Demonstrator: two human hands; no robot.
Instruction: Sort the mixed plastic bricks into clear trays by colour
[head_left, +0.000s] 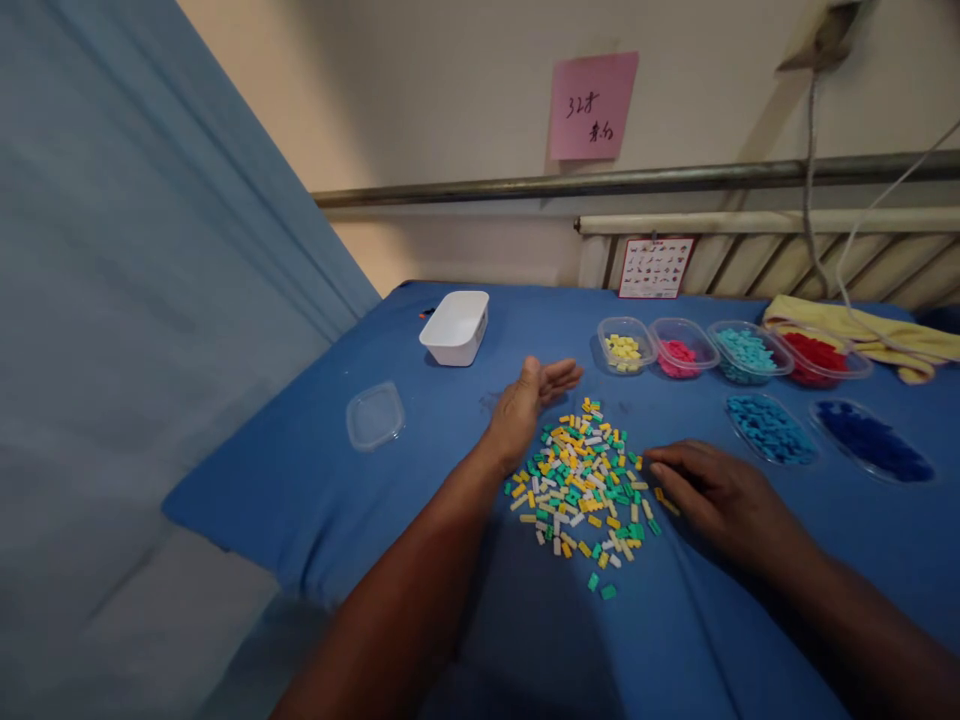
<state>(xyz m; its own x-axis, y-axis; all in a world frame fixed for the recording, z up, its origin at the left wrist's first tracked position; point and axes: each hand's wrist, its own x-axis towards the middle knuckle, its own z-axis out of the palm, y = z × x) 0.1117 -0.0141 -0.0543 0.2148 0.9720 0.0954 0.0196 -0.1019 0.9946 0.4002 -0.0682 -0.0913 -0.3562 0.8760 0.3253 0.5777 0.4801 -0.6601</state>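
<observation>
Toy bricks (577,480) lie in a loose pile on the blue-covered table (300,450), well in from its far edge; the left hand (525,405) is open beside them, fingers outstretched; the right hand (709,490) curls at the pile's right side, whether gripping a brick I cannot tell. Handwriting on the pink note (581,130) begins "32"; the card (656,268) beyond the far edge has print too small to read.

Blue-covered table (427,430): fairly smooth on top, creased along its near left edge
Toy bricks (577,480): loose, spread mid-table, yellow, green and whitish
White tub (454,338): far left
Clear lid (375,416): flat, nearer than the white tub
Clear tubs (706,350): four in a row, far right, holding yellow, pink, turquoise and red pieces
Shallow clear containers (814,458): two, in front of that row, bright-blue and dark-blue pieces
Yellow cloth (877,330): crumpled at the back right
</observation>
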